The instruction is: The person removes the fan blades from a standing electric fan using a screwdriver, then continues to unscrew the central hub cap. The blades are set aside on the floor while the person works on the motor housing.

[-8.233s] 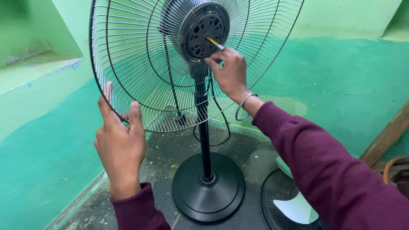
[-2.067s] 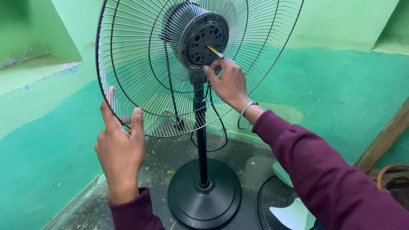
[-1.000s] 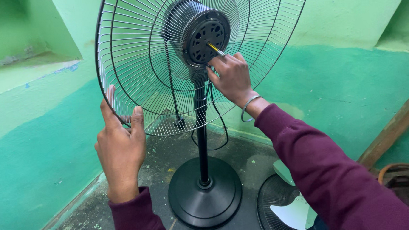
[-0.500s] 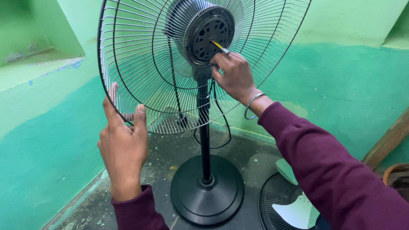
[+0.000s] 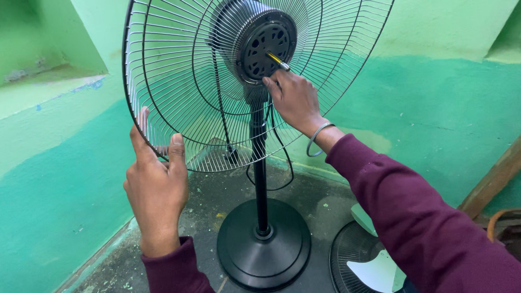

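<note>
- Head view: one pedestal fan is standing in the corner, showing one wire guard (image 5: 175,80), one black motor housing (image 5: 264,41), one black pole (image 5: 261,181) and one round black base (image 5: 263,243).
- Two hands are working on it, both coming out of maroon sleeves.
- The left hand (image 5: 156,189) is pinching the lower left rim of the wire guard, thumb on the near side and fingers showing through the wires behind it: clenched on the rim.
- The right hand (image 5: 293,98) is wrapping around the handle of one screwdriver (image 5: 278,60), so the handle itself is hidden in the fist and only the yellow shaft with its metal collar is sticking out above the knuckles.
- The screwdriver is pointing up and to the left, its long axis slanting from the fist toward the vented face of the motor housing, where the tip is meeting the black grille just right of centre.
- The tool is sitting just above the right hand, well apart from the left hand across the guard.
- One metal bangle (image 5: 317,139) is hanging on the right wrist.
- One black cable (image 5: 284,163) is looping down behind the pole.
- On the floor at lower right, one second wire guard (image 5: 347,260) is lying flat with pale fan blades (image 5: 378,271) resting on it.
- One wooden plank (image 5: 501,168) is leaning against the green wall (image 5: 440,103).
</note>
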